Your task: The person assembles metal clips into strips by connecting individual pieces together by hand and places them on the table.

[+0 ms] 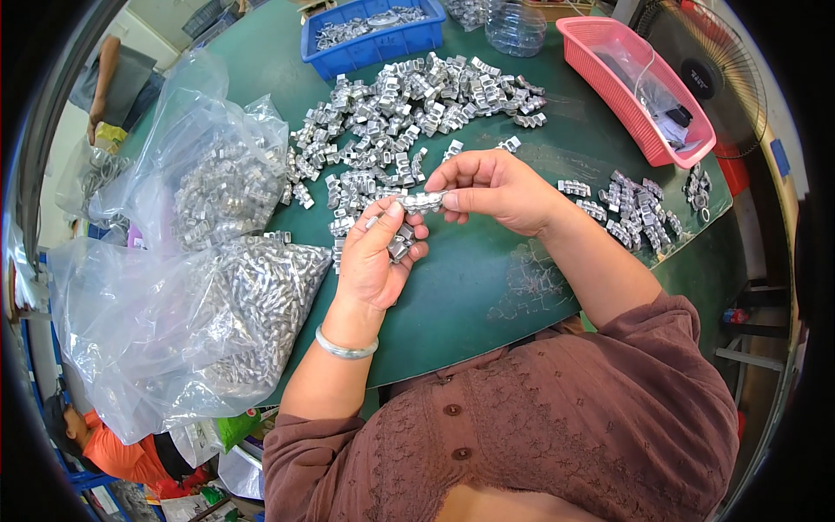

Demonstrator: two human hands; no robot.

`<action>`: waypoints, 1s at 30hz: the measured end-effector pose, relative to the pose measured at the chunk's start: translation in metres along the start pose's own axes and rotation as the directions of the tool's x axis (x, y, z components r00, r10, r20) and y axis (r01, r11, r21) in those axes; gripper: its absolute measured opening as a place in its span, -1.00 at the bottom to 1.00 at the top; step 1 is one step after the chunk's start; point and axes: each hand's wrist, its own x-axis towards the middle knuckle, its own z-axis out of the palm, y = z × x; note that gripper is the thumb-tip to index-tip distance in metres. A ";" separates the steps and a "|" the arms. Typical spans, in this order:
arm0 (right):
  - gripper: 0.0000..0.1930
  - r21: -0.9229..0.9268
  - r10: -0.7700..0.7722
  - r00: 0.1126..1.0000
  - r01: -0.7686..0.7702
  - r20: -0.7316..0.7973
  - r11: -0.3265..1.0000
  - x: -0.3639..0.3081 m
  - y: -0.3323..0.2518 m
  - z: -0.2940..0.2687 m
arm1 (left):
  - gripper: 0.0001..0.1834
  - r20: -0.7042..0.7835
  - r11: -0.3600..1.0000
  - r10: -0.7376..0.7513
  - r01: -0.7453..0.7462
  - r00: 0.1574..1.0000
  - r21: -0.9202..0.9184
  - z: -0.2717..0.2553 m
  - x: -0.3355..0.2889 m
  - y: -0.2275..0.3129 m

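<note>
A short strip of silvery metal links (pixel 424 203) stretches between my two hands above the table. My left hand (pixel 370 261), with a bangle on its wrist, pinches the strip's left end. More small metal pieces (pixel 402 244) sit in its curled fingers. Thumb and fingers of my right hand (pixel 496 193) close on the strip's right end. Just beyond my hands spreads a large heap of similar link strips (pixel 417 100). A smaller group of strips (pixel 639 209) lies to the right of my right forearm.
Clear plastic bags (pixel 261 313) full of small metal parts crowd the left side of the green table (pixel 470 287). At the back stand a blue bin (pixel 374 42) of parts and a pink basket (pixel 639 109), with a fan (pixel 709 78) behind. Other people are at the left.
</note>
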 end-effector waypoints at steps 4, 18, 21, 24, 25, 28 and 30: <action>-0.82 -0.022 -0.005 1.000 0.005 -0.009 1.000 0.000 0.001 0.001 | -0.92 0.014 1.000 0.019 -0.019 1.000 0.017 0.001 -0.001 0.000; -0.85 -0.041 0.040 0.997 -0.043 -0.072 0.998 0.000 0.000 0.002 | -0.89 -0.001 0.985 0.049 -0.048 0.999 0.164 0.005 -0.003 -0.002; -0.85 -0.051 0.043 0.996 -0.047 -0.075 0.998 0.000 -0.001 0.003 | -0.89 -0.006 0.978 0.061 -0.059 0.998 0.201 0.005 -0.002 -0.002; -0.86 -0.064 0.036 0.997 -0.041 -0.070 0.997 0.000 -0.001 0.002 | -0.89 -0.012 0.972 0.066 -0.062 0.998 0.225 0.006 -0.002 -0.002; -0.86 -0.069 0.042 0.997 -0.047 -0.070 0.997 0.000 0.000 0.002 | -0.89 -0.010 0.970 0.068 -0.064 0.998 0.233 0.006 -0.002 -0.002; -0.87 -0.079 0.054 0.997 -0.059 -0.060 0.995 -0.001 -0.001 0.004 | -0.90 -0.027 0.964 0.073 -0.064 0.997 0.257 0.006 -0.003 -0.004; -0.87 -0.085 0.058 0.997 -0.063 -0.050 0.994 -0.002 -0.001 0.004 | -0.91 -0.036 0.961 0.078 -0.066 0.996 0.270 0.006 -0.003 -0.004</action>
